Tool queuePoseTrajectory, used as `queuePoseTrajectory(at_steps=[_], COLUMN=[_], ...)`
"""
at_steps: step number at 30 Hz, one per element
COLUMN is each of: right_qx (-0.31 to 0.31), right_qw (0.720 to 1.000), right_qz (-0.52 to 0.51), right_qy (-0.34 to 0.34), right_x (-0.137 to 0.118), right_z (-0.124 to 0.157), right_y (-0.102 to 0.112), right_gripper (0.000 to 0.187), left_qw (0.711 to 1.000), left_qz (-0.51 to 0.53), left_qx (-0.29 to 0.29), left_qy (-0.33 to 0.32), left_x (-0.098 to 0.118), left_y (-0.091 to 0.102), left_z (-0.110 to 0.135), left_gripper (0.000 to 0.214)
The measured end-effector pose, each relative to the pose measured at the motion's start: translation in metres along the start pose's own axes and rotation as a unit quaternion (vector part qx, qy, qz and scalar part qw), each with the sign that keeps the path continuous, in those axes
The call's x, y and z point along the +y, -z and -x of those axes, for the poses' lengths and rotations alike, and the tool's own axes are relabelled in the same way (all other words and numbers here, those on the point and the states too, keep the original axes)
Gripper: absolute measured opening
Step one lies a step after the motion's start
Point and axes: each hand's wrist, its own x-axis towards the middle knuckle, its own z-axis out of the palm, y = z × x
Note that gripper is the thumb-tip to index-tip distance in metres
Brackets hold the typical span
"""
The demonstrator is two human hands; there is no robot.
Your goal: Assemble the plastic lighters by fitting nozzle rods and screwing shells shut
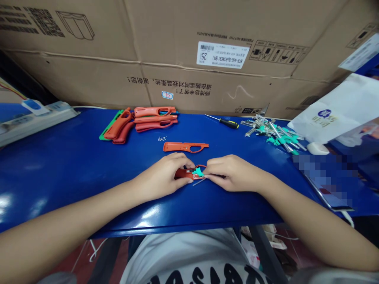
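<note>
My left hand (162,173) is closed around an orange half-shell of a stick lighter (181,174), low over the blue table's front half. Inside the half-shell sits a teal trigger piece (199,172) with a thin pale wire beside it. The fingertips of my right hand (237,172) pinch together at the right end of this assembly, partly covering it; exactly what they grip is hidden. A thin grey rod (198,182) shows just below the fingers. Beyond my hands lies a matching orange half-shell (174,146), its inner side facing up.
Stacked orange lighter shells (154,125) and green-edged ones lie at back left, near tiny metal pieces (162,139). A screwdriver (229,123), a heap of metal tubes with teal parts (281,136), a phone (325,185) and a power strip (56,114) surround the area. A cardboard box (103,79) stands behind.
</note>
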Motion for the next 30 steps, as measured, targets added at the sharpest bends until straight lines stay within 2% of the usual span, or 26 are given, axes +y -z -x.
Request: queuePoseTrajectory(at_steps=[5, 8, 11, 14, 17, 22, 25, 30], right_qx=[0.009, 0.026, 0.04, 0.046, 0.049, 0.041, 0.038, 0.039], right_qw=[0.999, 0.992, 0.968, 0.944, 0.936, 0.941, 0.931, 0.917], right_qz=[-0.012, -0.074, -0.159, -0.215, -0.23, -0.235, -0.254, -0.275], right_qy=[-0.031, -0.095, -0.192, -0.246, -0.261, -0.24, -0.259, -0.287], right_x=[-0.003, -0.003, 0.0, 0.001, 0.001, 0.002, 0.002, 0.001], right_z=[-0.002, -0.004, -0.008, -0.011, -0.012, -0.013, -0.014, -0.016], right_y=[0.0, -0.001, -0.002, -0.003, -0.004, -0.007, -0.007, -0.008], right_gripper=[0.022, 0.015, 0.01, 0.014, 0.013, 0.014, 0.012, 0.012], left_qw=[1.0, 0.999, 0.996, 0.991, 0.976, 0.939, 0.936, 0.95], left_qz=[-0.013, -0.045, -0.073, -0.104, -0.186, -0.313, -0.318, -0.271], left_qx=[0.007, -0.001, -0.016, -0.028, -0.051, -0.079, -0.075, -0.052], left_qy=[-0.007, -0.027, -0.058, -0.083, -0.099, -0.122, -0.134, -0.145], left_x=[0.002, 0.003, 0.002, 0.001, 0.003, 0.006, 0.005, 0.002], left_y=[0.0, 0.0, 0.0, 0.001, 0.003, 0.005, 0.005, 0.005], left_z=[0.001, 0.001, 0.002, 0.003, 0.004, 0.005, 0.005, 0.003], left_gripper=[0.031, 0.034, 0.035, 0.031, 0.033, 0.038, 0.038, 0.036])
